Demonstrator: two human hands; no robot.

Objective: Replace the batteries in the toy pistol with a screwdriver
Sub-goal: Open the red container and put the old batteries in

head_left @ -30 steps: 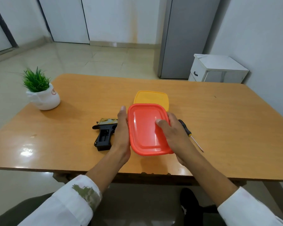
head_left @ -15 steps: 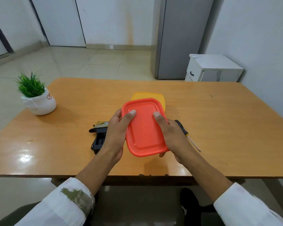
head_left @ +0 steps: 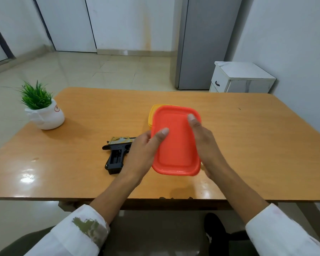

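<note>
Both hands hold a red lidded plastic box (head_left: 175,143) lifted above the wooden table (head_left: 81,126). My left hand (head_left: 145,150) grips its left side with the thumb on the lid. My right hand (head_left: 204,143) grips its right side, thumb on top. The toy pistol (head_left: 116,152), black with a gold slide, lies flat on the table just left of my left hand, its barrel end hidden behind the hand. A yellow lidded box (head_left: 152,113) sits on the table behind the red one, mostly covered by it. The screwdriver is hidden behind my right hand.
A small green plant in a white pot (head_left: 42,109) stands at the table's far left. Beyond the table are a white cabinet (head_left: 242,78) and a grey fridge (head_left: 201,43). The table's near edge runs just below my wrists.
The red box has been lifted off the table and carried up and slightly right, now covering most of the yellow box. The screwdriver has gone out of sight behind my right hand.
</note>
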